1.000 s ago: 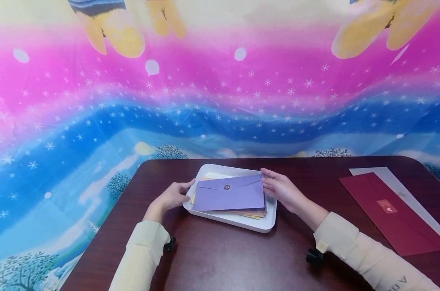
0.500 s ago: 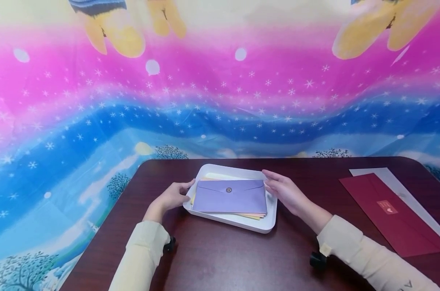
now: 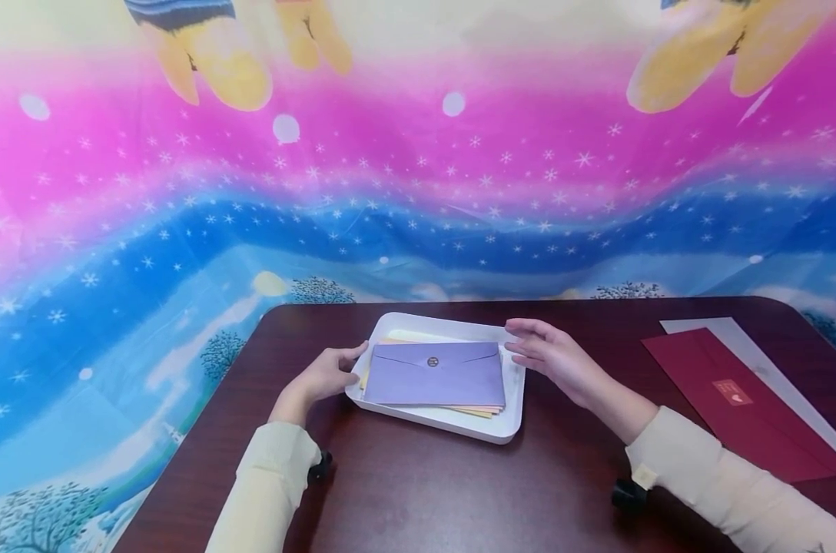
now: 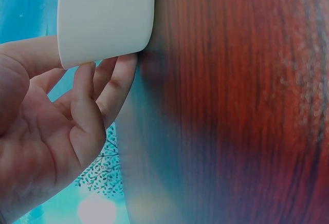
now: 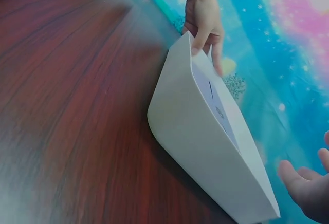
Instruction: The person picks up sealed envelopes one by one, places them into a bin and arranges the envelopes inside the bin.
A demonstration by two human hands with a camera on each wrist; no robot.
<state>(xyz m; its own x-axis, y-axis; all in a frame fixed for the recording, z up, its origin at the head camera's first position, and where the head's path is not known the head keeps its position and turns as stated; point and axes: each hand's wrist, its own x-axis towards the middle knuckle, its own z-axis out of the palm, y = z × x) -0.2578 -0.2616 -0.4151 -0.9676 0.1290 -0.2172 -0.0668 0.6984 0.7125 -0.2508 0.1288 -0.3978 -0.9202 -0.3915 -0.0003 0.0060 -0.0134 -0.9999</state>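
Observation:
A purple envelope (image 3: 435, 384) with a round seal lies on top of a stack in the white tray (image 3: 428, 422). Yellow and pinkish edges of other envelopes (image 3: 479, 414) peek out below it. At the tray's left end my left hand (image 3: 323, 374) holds the rim; the left wrist view has its thumb at the rim and fingers against the outside of the tray wall (image 4: 105, 23). My right hand (image 3: 556, 359) hovers by the tray's right end, fingers extended and holding nothing. In the right wrist view that hand (image 5: 314, 188) is apart from the tray (image 5: 205, 147).
On the right side of the dark wooden table (image 3: 418, 491), a red envelope (image 3: 736, 407) with a square sticker overlaps a white envelope (image 3: 771, 372). A patterned snowflake backdrop (image 3: 418, 184) hangs behind the table.
The purple envelope, first tilted up with my right fingers at its right edge, now lies flat on the stack. My right hand has let go and moved right. My left hand stays put.

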